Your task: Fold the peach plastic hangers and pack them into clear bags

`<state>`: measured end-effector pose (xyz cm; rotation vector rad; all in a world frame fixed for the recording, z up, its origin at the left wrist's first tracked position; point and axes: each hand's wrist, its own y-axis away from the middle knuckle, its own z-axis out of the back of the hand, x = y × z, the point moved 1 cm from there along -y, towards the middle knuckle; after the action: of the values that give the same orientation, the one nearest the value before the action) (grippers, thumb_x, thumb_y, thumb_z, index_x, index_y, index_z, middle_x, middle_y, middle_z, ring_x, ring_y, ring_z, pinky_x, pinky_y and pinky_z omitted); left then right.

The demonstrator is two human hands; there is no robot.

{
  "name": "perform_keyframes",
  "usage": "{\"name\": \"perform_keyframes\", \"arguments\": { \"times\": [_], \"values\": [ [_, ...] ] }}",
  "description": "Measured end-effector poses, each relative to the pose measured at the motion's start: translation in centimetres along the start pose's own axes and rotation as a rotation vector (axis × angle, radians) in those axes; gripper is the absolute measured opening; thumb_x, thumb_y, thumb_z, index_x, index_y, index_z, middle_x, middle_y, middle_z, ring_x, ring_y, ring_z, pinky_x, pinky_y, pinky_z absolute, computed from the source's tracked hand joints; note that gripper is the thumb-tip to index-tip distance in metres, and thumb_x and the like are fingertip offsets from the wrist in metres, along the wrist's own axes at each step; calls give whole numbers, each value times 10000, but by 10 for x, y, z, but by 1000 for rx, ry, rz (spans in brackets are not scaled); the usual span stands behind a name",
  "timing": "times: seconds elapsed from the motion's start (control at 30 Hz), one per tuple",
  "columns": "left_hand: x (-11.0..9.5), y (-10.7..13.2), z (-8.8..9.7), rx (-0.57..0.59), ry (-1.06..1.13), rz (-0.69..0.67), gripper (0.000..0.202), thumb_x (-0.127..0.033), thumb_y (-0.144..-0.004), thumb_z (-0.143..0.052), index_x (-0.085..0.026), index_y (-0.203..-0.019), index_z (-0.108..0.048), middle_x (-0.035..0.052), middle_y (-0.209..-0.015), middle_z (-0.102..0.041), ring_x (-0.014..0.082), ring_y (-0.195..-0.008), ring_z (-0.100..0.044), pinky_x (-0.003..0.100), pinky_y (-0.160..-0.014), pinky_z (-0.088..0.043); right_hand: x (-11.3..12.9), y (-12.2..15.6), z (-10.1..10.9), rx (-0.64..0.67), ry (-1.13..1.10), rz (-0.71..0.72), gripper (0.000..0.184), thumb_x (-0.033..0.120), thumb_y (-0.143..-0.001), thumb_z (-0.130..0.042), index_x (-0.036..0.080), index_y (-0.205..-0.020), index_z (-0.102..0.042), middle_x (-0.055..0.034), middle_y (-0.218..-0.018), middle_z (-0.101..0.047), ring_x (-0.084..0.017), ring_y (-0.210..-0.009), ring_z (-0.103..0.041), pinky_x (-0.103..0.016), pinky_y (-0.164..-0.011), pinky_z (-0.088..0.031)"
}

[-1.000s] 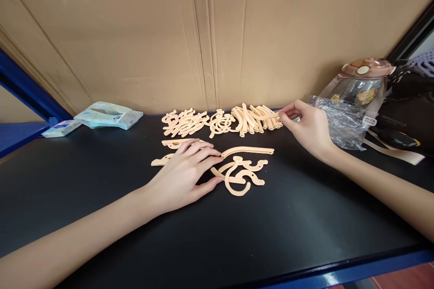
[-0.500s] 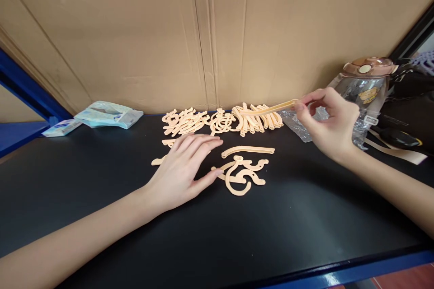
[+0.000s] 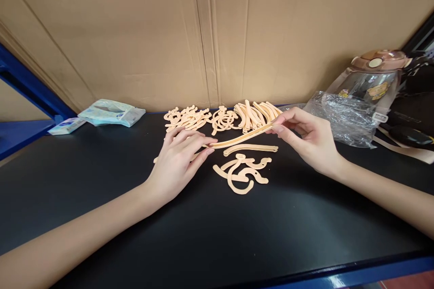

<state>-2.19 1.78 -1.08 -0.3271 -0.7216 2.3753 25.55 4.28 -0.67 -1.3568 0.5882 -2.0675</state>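
Observation:
A long, slightly curved beige hanger arm (image 3: pixel 242 138) is stretched between my two hands above the table. My left hand (image 3: pixel 178 156) pinches its left end between thumb and fingers. At the other end, the thumb and fingertips of my right hand (image 3: pixel 308 140) are closed on it. Just below lies a second hanger arm (image 3: pixel 252 147) on the table. Nearer me, a beige hanger hook (image 3: pixel 231 180) overlaps several short curved pieces (image 3: pixel 259 177). Other beige parts under my left hand are mostly hidden.
Along the cardboard wall (image 3: pixel 152 31) lie piles of short parts (image 3: pixel 186 119), hooks (image 3: pixel 224 119) and long arms (image 3: pixel 252 115). Tissue packs (image 3: pixel 111 113) sit at the left. Clear plastic film (image 3: pixel 349 117), a strapped bottle (image 3: pixel 376 81) and a black bag (image 3: pixel 413 108) stand right.
My right hand has moved left and down with the hanger arm. My left hand, earlier spread over the table parts, now grips the arm's left end.

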Motion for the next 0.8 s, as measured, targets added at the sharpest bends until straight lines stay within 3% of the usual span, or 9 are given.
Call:
{"name": "perform_keyframes", "arguments": {
  "times": [0.23,0.4,0.5,0.6,0.8],
  "values": [
    [1,1,1,-64,-1,-8,56,-239,-939,-593,-228,-980,-629,-15,-984,-725,164,-920,-611,379,-969,-335,2,-3,-2,67,28,-52,181,309,-843,-679,218,-750,-553,12,-733,-650,-137,-688,-628,-273,-666,-485],
    [1,1,2,-94,-13,-20,17,-244,-919,-625,-232,-920,-612,-22,-958,-732,176,-908,-617,382,-914,-345,-3,-6,-2,197,125,-32,195,277,-856,-638,222,-1012,-534,25,-775,-657,-133,-681,-597,-281,-668,-481],
    [1,1,3,-90,-11,-17,21,-232,-916,-627,-237,-913,-606,-21,-962,-728,184,-924,-622,388,-906,-343,-4,-6,-2,301,301,8,187,257,-876,-592,200,-1054,-603,-2,-831,-673,-143,-726,-593,-288,-684,-471],
    [0,0,4,-92,-8,-26,26,-230,-913,-628,-237,-922,-604,-22,-953,-723,183,-910,-621,386,-899,-344,-3,-5,-3,371,417,56,157,306,-902,-574,192,-944,-674,-23,-848,-678,-166,-786,-600,-314,-733,-461],
    [-3,0,3,0,1,-102,87,-212,-928,-588,-209,-1014,-597,15,-1026,-690,183,-961,-596,345,-874,-376,-12,-10,1,310,478,71,223,367,-916,-573,194,-906,-712,-51,-908,-670,-201,-878,-596,-348,-821,-455]
  ]
}}
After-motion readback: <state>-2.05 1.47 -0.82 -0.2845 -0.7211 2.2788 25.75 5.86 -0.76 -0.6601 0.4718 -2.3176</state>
